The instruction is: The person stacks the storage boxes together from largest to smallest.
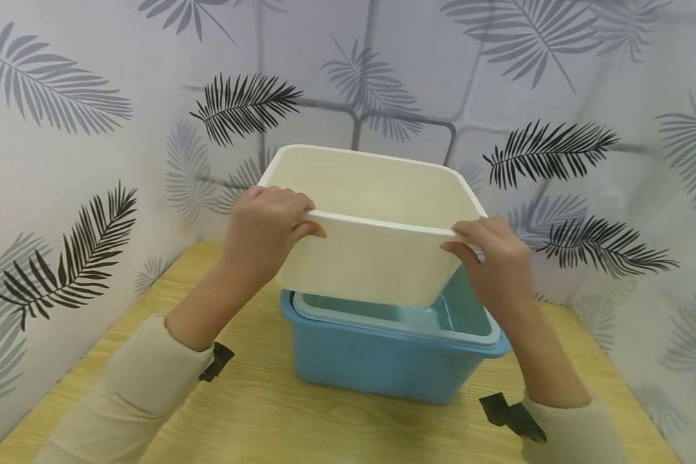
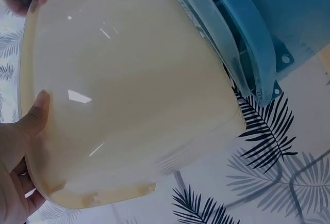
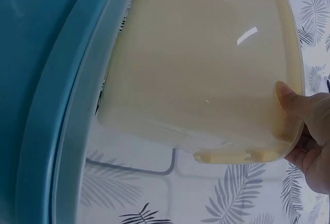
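Note:
Both hands hold a cream plastic bin (image 1: 359, 258) by its near rim, tilted above a stack of blue bins. My left hand (image 1: 269, 222) grips the left corner, fingers over the rim and thumb on the outer wall. At the right corner my right hand (image 1: 495, 258) pinches the rim in the same way. Below it, a pale blue bin (image 1: 394, 325) sits nested inside a darker blue bin (image 1: 377, 367) on the table. In the left wrist view the outside of the cream bin (image 2: 129, 90) fills the middle, its base end close to the blue rims.
The wood-grain table (image 1: 255, 412) stands against walls (image 1: 348, 77) with a leaf pattern on the left, back and right. Black straps (image 1: 217, 361) hang at the sleeve cuffs.

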Motion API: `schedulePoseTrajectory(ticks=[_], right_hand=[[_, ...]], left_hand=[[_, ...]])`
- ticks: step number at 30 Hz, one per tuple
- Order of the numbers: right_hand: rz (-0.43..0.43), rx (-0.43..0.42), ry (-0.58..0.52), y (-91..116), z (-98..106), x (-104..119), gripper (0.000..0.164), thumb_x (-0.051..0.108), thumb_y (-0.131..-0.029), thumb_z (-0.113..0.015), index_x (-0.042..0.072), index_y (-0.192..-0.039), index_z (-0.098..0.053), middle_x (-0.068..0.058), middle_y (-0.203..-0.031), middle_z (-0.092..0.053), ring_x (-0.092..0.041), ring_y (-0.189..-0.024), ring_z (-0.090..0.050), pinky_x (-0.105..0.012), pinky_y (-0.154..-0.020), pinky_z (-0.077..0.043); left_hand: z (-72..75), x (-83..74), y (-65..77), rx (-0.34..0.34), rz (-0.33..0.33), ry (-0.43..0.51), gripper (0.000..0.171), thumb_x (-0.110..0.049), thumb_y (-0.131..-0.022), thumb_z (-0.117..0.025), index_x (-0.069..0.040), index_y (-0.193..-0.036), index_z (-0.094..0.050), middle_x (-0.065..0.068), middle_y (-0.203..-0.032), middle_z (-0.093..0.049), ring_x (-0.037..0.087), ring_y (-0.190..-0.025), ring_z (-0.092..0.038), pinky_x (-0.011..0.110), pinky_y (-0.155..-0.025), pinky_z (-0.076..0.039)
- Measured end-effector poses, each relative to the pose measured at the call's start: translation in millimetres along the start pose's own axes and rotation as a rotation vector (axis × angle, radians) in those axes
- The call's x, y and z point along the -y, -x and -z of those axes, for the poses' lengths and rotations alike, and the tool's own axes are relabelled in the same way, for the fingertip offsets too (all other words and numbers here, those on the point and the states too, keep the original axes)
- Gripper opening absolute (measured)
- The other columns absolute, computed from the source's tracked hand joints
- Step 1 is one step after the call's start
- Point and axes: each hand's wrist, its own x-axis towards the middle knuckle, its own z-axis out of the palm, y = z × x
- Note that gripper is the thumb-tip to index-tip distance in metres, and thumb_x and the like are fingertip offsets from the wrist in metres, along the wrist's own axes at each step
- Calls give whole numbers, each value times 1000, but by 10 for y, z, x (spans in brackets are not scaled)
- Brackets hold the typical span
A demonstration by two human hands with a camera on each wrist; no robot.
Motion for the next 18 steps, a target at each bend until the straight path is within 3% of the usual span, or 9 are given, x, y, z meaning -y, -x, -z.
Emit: schedulePoseTrajectory(ticks=[7,12,18], right_hand=[[-14,-2,52,71,194,-119,23,18,-73,-68,-1,-86,-65,-16,-76,-64,-30,-73,-56,-44,-60,-49],[-41,2,62,156,318,-179,23,17,-72,-69,-1,-86,-65,-18,-78,-64,-32,-77,-57,-43,-67,-50],[-45,15,72,250,387,-230,38,35,-80,-56,-2,-85,-65,-19,-80,-63,-33,-82,-58,-43,-71,-49]], left_hand=[[-132,-150,-60,-44,-39,7,34,-37,-62,-70,-7,-78,-66,4,-71,-68,20,-66,-63,34,-65,-46],[-238,-254,-72,-55,-64,6,33,-38,-63,-69,-9,-78,-66,1,-70,-68,17,-66,-63,31,-66,-46],[-319,-341,-58,-71,-99,4,32,-38,-63,-69,-9,-76,-64,0,-68,-67,16,-64,-62,30,-64,-46]])
